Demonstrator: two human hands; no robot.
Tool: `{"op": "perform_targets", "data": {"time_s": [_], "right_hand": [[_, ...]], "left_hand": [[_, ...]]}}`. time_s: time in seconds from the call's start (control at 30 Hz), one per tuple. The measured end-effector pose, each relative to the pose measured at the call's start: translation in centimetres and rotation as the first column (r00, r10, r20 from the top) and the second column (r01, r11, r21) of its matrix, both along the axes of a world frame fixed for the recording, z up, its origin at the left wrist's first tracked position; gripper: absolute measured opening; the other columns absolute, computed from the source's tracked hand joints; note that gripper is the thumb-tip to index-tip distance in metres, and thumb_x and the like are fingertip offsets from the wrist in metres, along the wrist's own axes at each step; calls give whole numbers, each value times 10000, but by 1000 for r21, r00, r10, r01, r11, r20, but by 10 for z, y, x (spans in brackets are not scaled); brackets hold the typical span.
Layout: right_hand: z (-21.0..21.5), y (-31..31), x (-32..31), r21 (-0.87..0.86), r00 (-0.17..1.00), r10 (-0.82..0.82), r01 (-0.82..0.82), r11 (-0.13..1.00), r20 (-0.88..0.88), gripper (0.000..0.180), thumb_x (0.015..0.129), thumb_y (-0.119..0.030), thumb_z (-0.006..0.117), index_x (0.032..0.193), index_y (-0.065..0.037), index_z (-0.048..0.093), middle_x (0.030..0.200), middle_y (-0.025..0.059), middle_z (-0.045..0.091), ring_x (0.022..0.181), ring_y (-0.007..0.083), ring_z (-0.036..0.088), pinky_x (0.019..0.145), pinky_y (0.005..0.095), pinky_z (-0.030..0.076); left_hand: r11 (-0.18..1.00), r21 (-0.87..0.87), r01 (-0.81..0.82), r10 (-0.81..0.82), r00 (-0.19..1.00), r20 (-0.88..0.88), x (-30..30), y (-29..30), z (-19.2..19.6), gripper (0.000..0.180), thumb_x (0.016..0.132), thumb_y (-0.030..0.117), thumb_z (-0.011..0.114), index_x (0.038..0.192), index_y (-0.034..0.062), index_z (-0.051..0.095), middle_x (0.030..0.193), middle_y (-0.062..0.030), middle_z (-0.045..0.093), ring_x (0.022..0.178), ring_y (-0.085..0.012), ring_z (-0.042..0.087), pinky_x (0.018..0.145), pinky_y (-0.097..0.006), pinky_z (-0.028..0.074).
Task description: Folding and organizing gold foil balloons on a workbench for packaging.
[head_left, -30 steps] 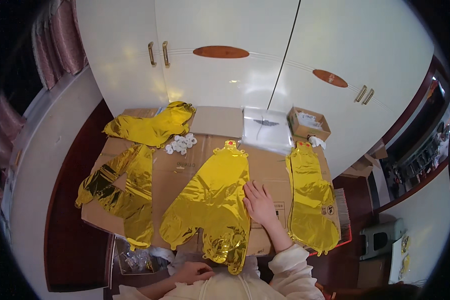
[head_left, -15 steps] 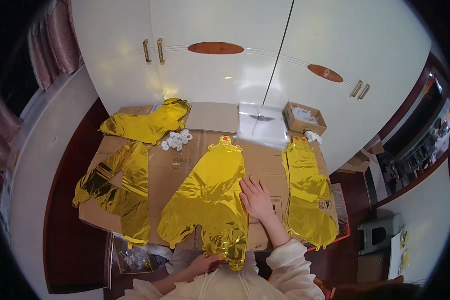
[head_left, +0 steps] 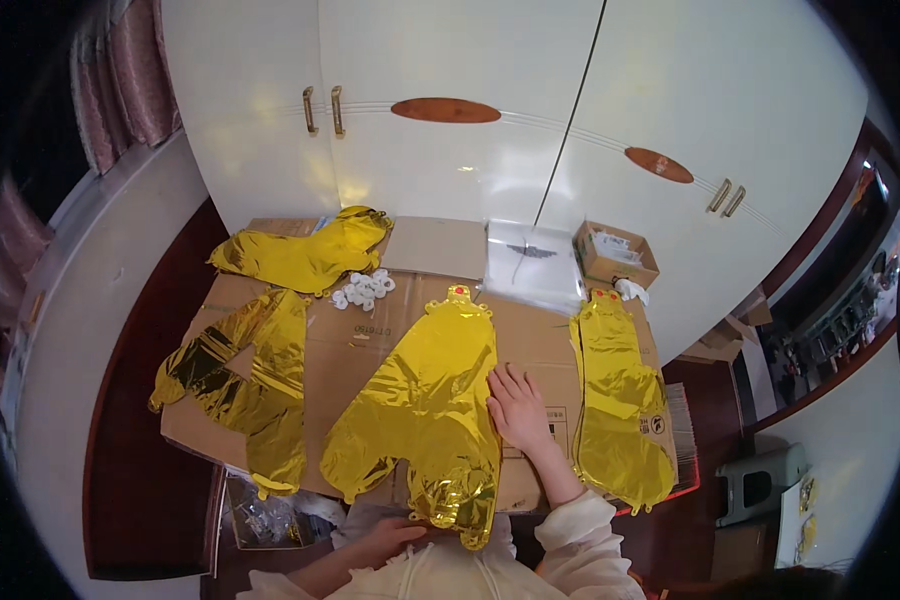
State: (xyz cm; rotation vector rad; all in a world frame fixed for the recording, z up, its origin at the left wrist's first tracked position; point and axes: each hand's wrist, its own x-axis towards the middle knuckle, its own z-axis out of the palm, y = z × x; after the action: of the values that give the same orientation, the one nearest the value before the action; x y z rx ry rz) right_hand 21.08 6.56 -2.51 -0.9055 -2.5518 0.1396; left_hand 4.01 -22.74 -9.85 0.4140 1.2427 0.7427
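A flat gold foil balloon [head_left: 425, 400] lies in the middle of the flattened cardboard [head_left: 530, 340] on the floor. My right hand [head_left: 518, 408] rests flat on the cardboard, fingers spread, touching the balloon's right edge. My left hand [head_left: 388, 540] is low in the picture, at the balloon's crumpled near end [head_left: 460, 500], fingers curled by the foil; whether it grips it I cannot tell. Another gold foil balloon [head_left: 615, 400] lies just right of my right hand.
More gold foil balloons lie at the left [head_left: 255, 380] and back left [head_left: 305, 255]. Small white pieces [head_left: 362, 290] sit near the back. A clear plastic bag [head_left: 533, 262] and a small open cardboard box [head_left: 615, 255] stand by white cupboard doors [head_left: 470, 150].
My left hand has moved right, toward the balloon's near end. My right hand stays on the cardboard at the balloon's edge. The view has tilted slightly.
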Motion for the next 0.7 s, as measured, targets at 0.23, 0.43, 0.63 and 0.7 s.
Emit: {"op": "perform_targets", "data": {"time_s": [0.23,0.43,0.63,0.7], "right_hand": [[20,-16,-18,-25,993,116,-116,993,6,477,959,-257,496,1365,-9,465,1409,162,475,1333,332,409,1130,498,261],[18,-21,-43,12,981,187,-188,982,57,495,936,-249,536,1373,-26,463,1414,158,468,1330,322,416,1120,502,279],[15,-28,-53,-11,972,225,-225,974,70,481,928,-254,557,1352,-36,490,1402,150,480,1327,314,422,1110,496,304],[5,-27,-54,-8,966,245,-245,970,81,468,930,-257,557,1344,-45,505,1398,147,485,1325,312,425,1109,490,308]], "left_hand": [[979,168,117,83,521,-850,-65,-38,78,250,825,271,707,941,53,679,794,-78,652,691,-193,605,595,-377,472],[861,403,312,475,-206,-855,-88,8,120,375,699,329,764,904,50,620,895,-119,566,873,-326,554,742,-434,452],[906,368,209,406,-184,-895,-91,43,105,527,637,410,790,962,38,605,1023,-138,522,980,-336,503,804,-434,425],[917,347,196,376,-132,-917,-91,47,105,539,634,409,790,975,30,613,1021,-135,518,976,-337,499,808,-432,426]]}}
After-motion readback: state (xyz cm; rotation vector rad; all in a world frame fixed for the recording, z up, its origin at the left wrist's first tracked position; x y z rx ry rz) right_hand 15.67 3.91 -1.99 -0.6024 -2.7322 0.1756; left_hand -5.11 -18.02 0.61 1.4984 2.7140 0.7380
